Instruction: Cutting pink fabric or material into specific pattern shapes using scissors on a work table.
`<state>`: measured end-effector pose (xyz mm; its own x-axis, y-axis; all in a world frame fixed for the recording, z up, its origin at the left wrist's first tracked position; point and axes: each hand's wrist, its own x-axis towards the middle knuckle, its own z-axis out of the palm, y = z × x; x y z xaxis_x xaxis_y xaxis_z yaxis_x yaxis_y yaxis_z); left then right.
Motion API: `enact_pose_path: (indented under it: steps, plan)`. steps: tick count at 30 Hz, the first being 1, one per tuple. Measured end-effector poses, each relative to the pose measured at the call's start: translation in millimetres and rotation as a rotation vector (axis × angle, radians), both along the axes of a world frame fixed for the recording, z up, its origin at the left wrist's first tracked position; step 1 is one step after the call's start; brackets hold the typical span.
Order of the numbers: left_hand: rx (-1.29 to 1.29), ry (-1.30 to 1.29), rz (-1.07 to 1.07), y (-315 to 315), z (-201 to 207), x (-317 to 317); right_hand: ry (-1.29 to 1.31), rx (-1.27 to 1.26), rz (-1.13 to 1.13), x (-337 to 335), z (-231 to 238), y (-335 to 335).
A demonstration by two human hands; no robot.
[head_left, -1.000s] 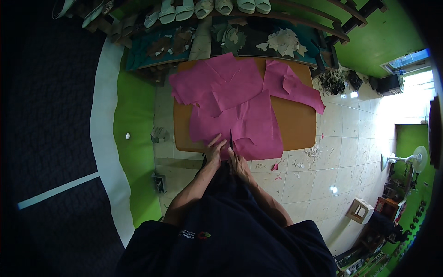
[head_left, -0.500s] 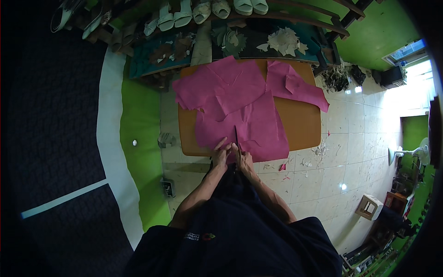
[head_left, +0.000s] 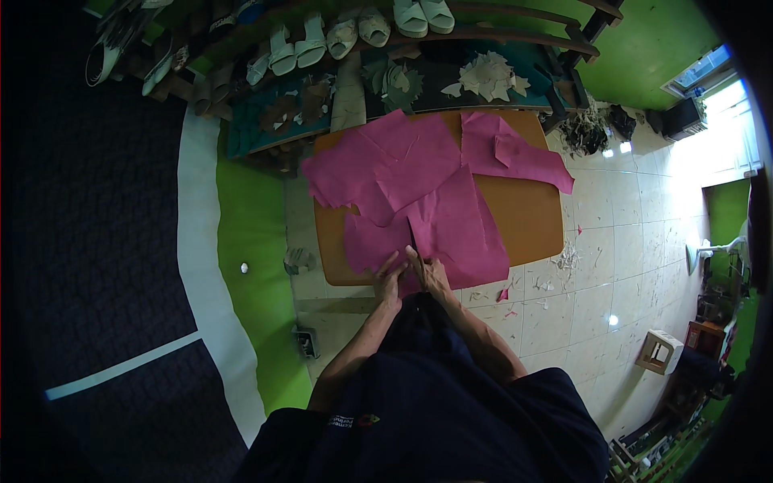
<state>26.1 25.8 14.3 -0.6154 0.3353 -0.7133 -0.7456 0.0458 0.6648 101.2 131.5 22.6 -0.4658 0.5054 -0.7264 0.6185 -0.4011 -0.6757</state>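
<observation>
A pink leather-like sheet [head_left: 463,233] lies at the near side of the brown table [head_left: 527,221], creased and with irregular edges. My right hand [head_left: 435,278] is closed around scissors [head_left: 413,234]; their handles are hidden in the fingers. The narrow dark blades point away from me and sit in a slit in the sheet. To the left of the blades, my left hand [head_left: 390,279] pinches the sheet's near part. Farther back, a larger pink piece [head_left: 411,149] overlaps it, and another pink piece [head_left: 515,153] reaches over the table's right edge.
Behind the table, a low bench holds green cut pieces [head_left: 394,84] and a pile of pale pieces [head_left: 489,76]. Pale sandals [head_left: 310,50] stand on a rack above. Scraps [head_left: 568,256] litter the tiled floor at right, near a white stool [head_left: 660,352].
The slit at the blades has opened wider, and the sheet's left part has shifted slightly. Both hands stay close together at the near edge. The whole view has tilted a little.
</observation>
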Motion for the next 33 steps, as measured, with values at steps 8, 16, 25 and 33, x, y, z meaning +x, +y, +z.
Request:
enact_pose_path:
  steps: [8, 16, 25, 33]
  plan:
    - [0.07, -0.042, 0.006, -8.5, -14.7, 3.5, 0.082, 0.013, 0.157, -15.4, -18.0, 28.5]
    - [0.087, -0.048, 0.022, -10.0, -8.7, 0.3, 0.437, 0.272, 0.169, -12.8, -28.7, 24.1]
    - [0.016, 0.027, 0.304, -22.8, -5.3, -30.3, 0.333, 0.387, 0.147, -10.7, -22.4, 35.0]
    - [0.199, 0.093, -0.279, -47.6, 7.9, -112.3, 0.352, 0.649, 0.408, -31.4, -7.1, 85.6]
